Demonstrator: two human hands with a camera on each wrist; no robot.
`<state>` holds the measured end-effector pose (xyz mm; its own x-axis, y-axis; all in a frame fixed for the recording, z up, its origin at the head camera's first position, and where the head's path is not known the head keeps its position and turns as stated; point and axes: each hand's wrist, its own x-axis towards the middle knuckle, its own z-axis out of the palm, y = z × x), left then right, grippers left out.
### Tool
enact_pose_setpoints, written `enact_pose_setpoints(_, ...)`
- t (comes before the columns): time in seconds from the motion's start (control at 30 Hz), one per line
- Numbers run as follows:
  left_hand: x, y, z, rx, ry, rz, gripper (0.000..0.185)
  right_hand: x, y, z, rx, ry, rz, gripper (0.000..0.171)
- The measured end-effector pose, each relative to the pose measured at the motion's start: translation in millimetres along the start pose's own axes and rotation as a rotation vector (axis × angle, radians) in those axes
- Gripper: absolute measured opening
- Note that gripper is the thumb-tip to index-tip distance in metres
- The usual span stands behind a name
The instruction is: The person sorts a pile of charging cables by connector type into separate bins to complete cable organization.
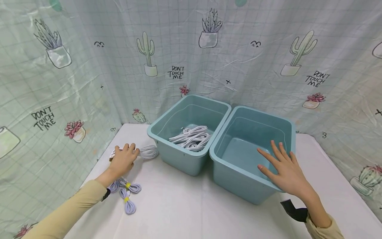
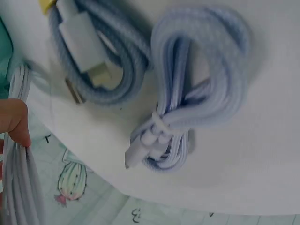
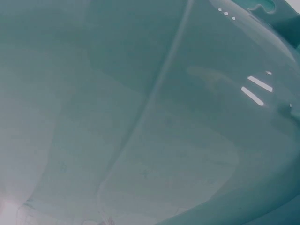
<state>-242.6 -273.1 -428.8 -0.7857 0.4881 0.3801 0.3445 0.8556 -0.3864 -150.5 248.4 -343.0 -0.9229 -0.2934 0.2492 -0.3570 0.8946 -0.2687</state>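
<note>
My left hand (image 1: 124, 158) lies on the white table, left of the two teal bins, with its fingers curled over a coiled white cable (image 1: 147, 151). In the left wrist view a fingertip (image 2: 14, 123) presses against that white cable (image 2: 18, 187). Just below the wrist lie bluish cable bundles (image 1: 128, 196) with yellow ties; two bundles show close up, one (image 2: 93, 61) with a white plug, one (image 2: 201, 93) tied by a clip. My right hand (image 1: 282, 167) rests flat, fingers spread, on the near rim of the right bin (image 1: 235, 182).
The left bin (image 1: 179, 161) holds a pile of white cables (image 1: 192, 136). The right bin's inside (image 3: 150, 117) shows bare teal plastic. A cactus-print curtain (image 1: 209, 59) closes off the back and sides. White table (image 1: 185, 212) stretches in front of the bins.
</note>
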Motion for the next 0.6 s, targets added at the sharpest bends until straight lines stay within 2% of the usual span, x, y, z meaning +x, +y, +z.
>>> enact_pose_setpoints(0.2,-1.9,-9.4,-6.3,0.002,0.051,-0.005,0.04,-1.4,-0.8,0.2,-0.003,-0.005,0.005,0.056)
enact_pose_setpoints(0.4,-3.2,-18.1,-16.4,-0.058,0.104,-0.054,0.041,-2.2,-0.8,0.3,-0.004,-0.006,0.005,0.056)
enact_pose_setpoints(0.6,0.5,-27.2,-33.7,-0.093,0.175,-0.112,0.04,-2.4,-1.2,-0.9,-0.005,-0.007,0.006,0.056)
